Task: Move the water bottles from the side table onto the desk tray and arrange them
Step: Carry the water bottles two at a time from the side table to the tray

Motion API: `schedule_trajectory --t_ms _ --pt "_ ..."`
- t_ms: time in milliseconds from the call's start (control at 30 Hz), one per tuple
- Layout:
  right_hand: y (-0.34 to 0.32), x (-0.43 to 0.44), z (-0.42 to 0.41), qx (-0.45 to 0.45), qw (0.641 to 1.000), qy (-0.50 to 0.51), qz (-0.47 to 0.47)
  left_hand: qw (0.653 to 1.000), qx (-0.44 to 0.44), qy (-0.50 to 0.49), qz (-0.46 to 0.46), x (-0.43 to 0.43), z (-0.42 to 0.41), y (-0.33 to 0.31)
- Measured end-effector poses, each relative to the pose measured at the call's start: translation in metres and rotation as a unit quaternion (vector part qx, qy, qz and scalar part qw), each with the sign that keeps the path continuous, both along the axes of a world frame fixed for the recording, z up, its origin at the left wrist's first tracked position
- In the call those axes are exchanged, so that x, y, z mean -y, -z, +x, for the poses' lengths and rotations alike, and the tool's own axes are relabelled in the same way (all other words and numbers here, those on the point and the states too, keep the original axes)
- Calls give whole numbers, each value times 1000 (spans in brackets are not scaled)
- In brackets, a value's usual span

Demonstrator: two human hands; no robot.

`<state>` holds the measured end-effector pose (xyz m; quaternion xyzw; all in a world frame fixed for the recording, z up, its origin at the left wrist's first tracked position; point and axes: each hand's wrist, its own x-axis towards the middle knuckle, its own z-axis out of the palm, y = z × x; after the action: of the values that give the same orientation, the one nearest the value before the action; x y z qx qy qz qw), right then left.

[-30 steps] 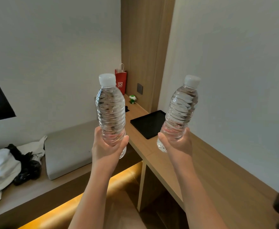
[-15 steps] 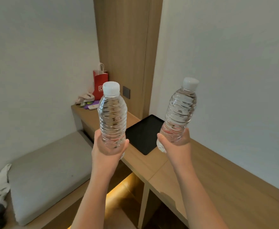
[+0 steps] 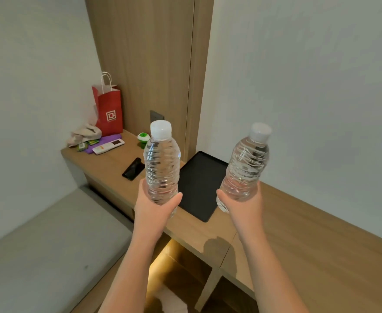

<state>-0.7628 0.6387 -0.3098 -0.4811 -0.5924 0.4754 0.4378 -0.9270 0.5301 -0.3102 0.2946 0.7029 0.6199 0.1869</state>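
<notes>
My left hand [image 3: 155, 208] grips the base of a clear water bottle [image 3: 161, 163] with a white cap, held upright in the air. A second clear bottle [image 3: 246, 168] with a white cap, tilted slightly right, is gripped low down by my right hand [image 3: 242, 208]. Both bottles hang above the wooden desk [image 3: 298, 233]. Between and behind them lies the flat black tray [image 3: 201, 184] on the desk, with nothing on it. The left bottle covers the tray's left edge.
At the desk's far end stand a red paper bag [image 3: 108, 111], a crumpled cloth [image 3: 85, 135], a white remote [image 3: 108, 146] on a purple item, a green-and-white gadget [image 3: 143, 138] and a black phone [image 3: 133, 169]. A grey cushioned bench [image 3: 50, 245] lies at left.
The view has swung right and closer to the desk; the tray now sits between the two bottles. Both hands still hold their bottles the same way.
</notes>
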Motion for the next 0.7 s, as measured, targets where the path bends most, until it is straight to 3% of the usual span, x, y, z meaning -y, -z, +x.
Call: schedule_trajectory --t_ms 300,700 --pt "40 -71 -49 19 999 24 -13 996 -2 73 -51 -72 -50 25" --pt "88 -156 -101 58 996 11 -60 980 71 156 -99 -170 -95 86"
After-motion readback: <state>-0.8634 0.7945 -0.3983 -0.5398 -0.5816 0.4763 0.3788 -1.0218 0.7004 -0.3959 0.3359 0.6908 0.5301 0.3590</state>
